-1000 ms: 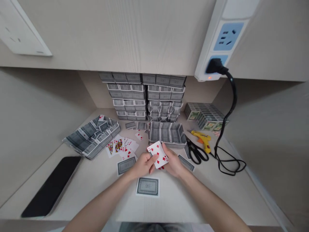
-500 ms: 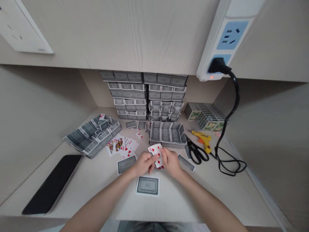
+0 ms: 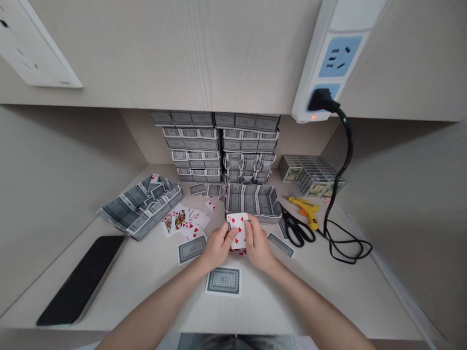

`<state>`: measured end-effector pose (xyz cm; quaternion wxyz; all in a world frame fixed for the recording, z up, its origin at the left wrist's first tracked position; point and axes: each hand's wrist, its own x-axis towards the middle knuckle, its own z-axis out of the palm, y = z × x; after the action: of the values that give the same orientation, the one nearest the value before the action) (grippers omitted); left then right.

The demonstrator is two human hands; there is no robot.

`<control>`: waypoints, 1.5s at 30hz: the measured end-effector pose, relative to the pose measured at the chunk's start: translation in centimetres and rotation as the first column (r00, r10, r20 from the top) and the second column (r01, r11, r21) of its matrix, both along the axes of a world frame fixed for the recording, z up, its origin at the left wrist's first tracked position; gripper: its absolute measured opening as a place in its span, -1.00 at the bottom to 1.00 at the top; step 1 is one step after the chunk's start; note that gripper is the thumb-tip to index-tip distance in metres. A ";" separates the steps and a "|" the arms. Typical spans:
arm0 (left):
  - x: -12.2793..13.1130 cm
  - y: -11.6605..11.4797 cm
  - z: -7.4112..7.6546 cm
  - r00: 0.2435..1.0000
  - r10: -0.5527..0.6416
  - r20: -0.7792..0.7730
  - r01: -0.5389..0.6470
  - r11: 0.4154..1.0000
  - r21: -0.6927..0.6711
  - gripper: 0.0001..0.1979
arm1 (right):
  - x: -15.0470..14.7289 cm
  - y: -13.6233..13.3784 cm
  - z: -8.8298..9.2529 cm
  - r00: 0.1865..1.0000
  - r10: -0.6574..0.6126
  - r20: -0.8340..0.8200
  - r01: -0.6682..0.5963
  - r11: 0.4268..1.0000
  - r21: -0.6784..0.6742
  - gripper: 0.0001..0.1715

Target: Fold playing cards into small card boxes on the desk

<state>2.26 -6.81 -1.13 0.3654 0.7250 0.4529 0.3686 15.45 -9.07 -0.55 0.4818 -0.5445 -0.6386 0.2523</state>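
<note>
one head-worn camera looks from above, forward and down at the nearby hands point(image 3: 258, 246).

Hands point(image 3: 214, 249) close together, thumbs point(image 3: 231, 236) uppermost; forearms point(image 3: 164, 302) angled inward

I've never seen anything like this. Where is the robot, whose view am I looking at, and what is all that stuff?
There is no robot here: you see a person's bare left hand and right hand. Every picture comes from one camera worn on that person's head, looking forward and down.

Both hands hold a five of diamonds, face up. A face-down card lies nearer the person on the desk.

Just beyond the hands sits an open card-patterned tray; stacked card-patterned boxes rise behind it. To the left are loose face-up cards and a flat black object; to the right, black-handled scissors and a yellow glue gun.
</note>
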 end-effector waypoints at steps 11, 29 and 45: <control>-0.3 -0.3 0.2 0.975 0.095 0.201 -0.100 0.995 0.015 -0.75 | -0.6 -0.1 0.1 0.959 0.081 -0.272 -0.128 0.978 -0.162 -0.67; 0.0 -0.1 -0.1 0.918 0.153 0.365 -0.103 0.983 -0.154 -0.79 | -0.8 0.1 0.2 0.840 0.084 -0.536 -0.232 0.949 -0.215 -0.72; -0.4 0.2 -0.3 0.941 0.146 0.305 -0.123 0.988 -0.094 -0.86 | -0.5 0.7 -0.1 0.773 0.090 -0.628 -0.319 0.911 -0.262 -0.80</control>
<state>1.86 -6.65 -1.43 0.4326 0.6113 0.4515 0.4851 14.91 -8.41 -0.67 0.5225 -0.4391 -0.4516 0.5747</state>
